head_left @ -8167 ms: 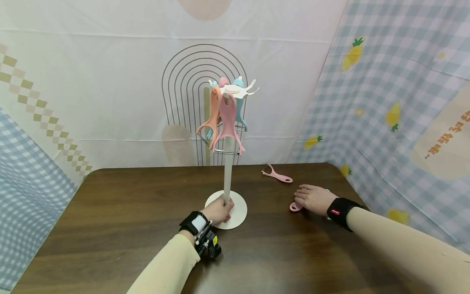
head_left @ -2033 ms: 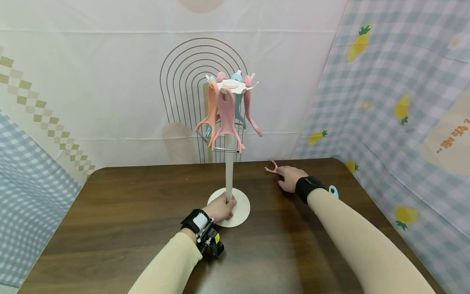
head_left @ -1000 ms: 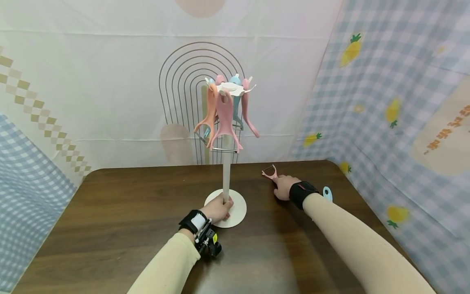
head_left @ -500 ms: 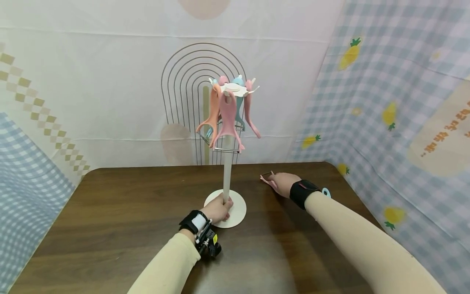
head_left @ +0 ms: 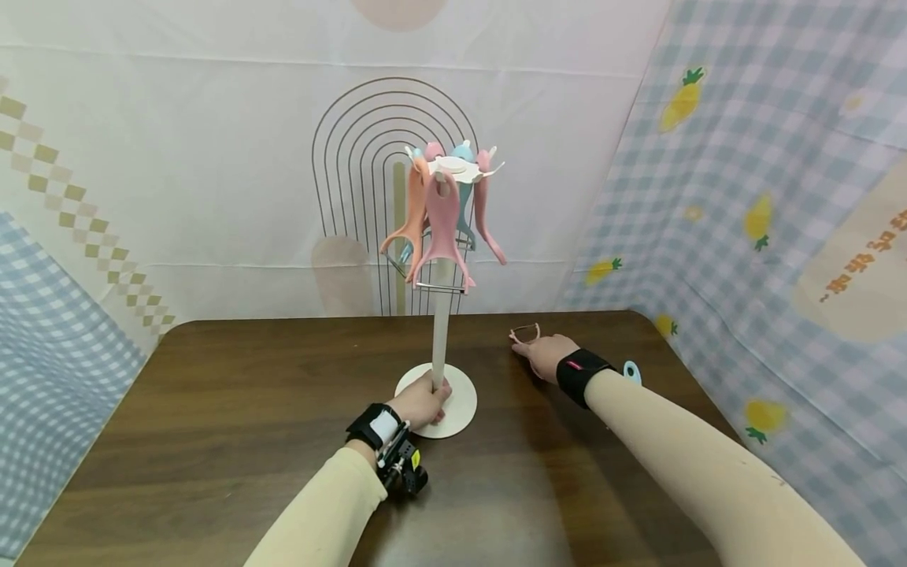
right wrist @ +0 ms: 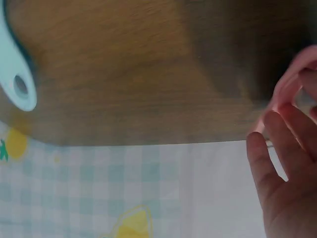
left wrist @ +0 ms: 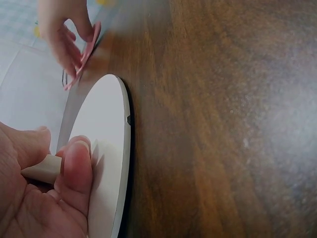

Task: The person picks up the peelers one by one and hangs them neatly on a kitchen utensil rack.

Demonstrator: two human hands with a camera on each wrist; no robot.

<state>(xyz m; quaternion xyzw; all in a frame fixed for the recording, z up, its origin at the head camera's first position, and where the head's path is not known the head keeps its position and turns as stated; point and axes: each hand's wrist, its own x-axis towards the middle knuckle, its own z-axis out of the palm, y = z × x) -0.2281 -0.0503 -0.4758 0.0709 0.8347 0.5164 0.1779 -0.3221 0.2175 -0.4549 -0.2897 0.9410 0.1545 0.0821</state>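
Observation:
My left hand (head_left: 420,403) grips the pole (head_left: 440,339) of a white stand just above its round base (head_left: 460,413). In the left wrist view, thumb and fingers close around that pole. At the back right of the table, my right hand (head_left: 553,358) pinches a pink peeler (left wrist: 89,52) between thumb and fingers, its blade end pointing away from the palm. From the stand's hooked top (head_left: 453,166) hang several peelers, among them an orange peeler (head_left: 414,216), a front pink peeler (head_left: 442,220), a blue peeler (head_left: 464,213) and another pink peeler (head_left: 481,209).
A light-blue handle with a hole (right wrist: 14,64) lies on the table to the right, partly hidden by my right forearm in the head view. Cloth backdrops (head_left: 212,173) rise behind the dark wooden table (head_left: 248,433) and on its right side.
A second pink peeler, under my right hand earliest, now hangs on the stand's right side. My right hand has moved to the far pink peeler, now held and turned. My left hand stays put.

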